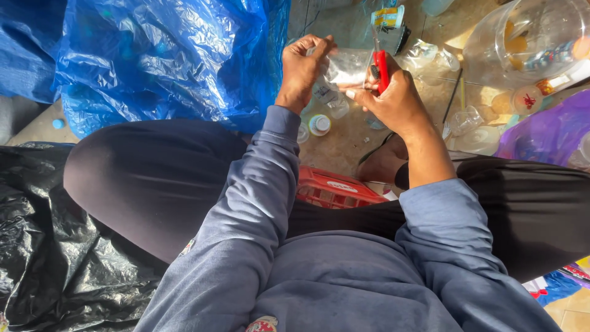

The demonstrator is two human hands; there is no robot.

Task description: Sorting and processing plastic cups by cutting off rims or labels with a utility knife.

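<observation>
clear plastic bottle and red-handled cutter at your hands
you hold the crumpled, see-through bottle up off the floor; the cutter's red handle stands nearly upright against it.

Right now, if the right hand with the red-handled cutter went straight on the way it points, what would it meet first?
Probably the clear plastic piece that the left hand holds, directly before the right hand and its red-handled cutter; depth is unclear.

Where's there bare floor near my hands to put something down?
Bare floor lies between the blue bag, the red crate and the white cap. Right of the right hand, clear containers and scraps crowd the floor.
</observation>
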